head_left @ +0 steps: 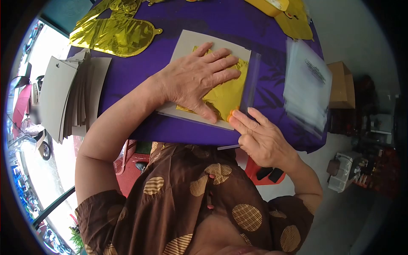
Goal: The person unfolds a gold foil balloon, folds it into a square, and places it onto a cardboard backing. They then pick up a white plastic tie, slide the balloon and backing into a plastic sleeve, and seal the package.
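Observation:
My left hand (199, 76) lies flat with its fingers spread, over a flat gold foil balloon (229, 93). The foil rests on a grey card (191, 42), and both appear to be inside a clear plastic sleeve (253, 78) whose edge extends past the card on the right. At the sleeve's near right corner, my right hand (263, 142) has its fingers closed together against the edge. Orange covers (232, 115) show at its fingertips. The underside of that grip is hidden.
A stack of grey cards (59, 97) stands at the left table edge. Gold foil balloons (119, 38) lie at the back left. Clear plastic bags (308, 83) are piled on the right, beside a cardboard box (342, 85). A yellow container (267, 6) sits at the back on the purple tablecloth (170, 17).

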Motion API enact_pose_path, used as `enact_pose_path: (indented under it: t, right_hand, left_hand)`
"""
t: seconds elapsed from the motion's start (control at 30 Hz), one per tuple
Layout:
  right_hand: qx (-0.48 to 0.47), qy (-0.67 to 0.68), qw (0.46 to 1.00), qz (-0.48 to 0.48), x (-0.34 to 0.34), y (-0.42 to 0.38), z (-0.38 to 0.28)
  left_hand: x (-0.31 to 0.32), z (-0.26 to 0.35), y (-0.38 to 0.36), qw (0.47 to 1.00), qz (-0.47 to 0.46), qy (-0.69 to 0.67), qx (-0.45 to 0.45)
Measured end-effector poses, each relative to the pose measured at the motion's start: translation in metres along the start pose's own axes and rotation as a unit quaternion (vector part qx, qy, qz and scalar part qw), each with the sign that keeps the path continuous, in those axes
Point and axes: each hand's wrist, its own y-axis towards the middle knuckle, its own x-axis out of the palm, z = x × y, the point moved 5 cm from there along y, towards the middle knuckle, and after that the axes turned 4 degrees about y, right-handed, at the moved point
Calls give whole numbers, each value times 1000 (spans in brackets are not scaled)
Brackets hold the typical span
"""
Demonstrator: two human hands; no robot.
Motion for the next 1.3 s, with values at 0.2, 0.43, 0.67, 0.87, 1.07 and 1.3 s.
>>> enact_pose_path:
  t: [0.2, 0.43, 0.67, 0.87, 1.07, 1.3]
  right_hand:
    - [-8, -4, 1000, 12, 2, -4, 1]
    - [-4, 25, 997, 69, 5, -2, -11]
    - [-14, 32, 992, 124, 14, 9, -31]
    - [-28, 74, 984, 160, 27, 33, -40]
    - [-71, 176, 967, 169, 43, 48, -46]
    - [91, 202, 959, 175, -2, -1, -28]
  left_hand:
    - [-3, 0, 1, 1000, 3, -14, -2]
    - [-9, -4, 5, 999, -2, -31, 21]
    - [-48, 18, 6, 985, -58, 152, -58]
    - [-40, 30, -27, 984, 32, 51, -167]
    - [-6, 34, -31, 956, 50, -8, -288]
    - [3, 43, -31, 959, 8, 97, -265]
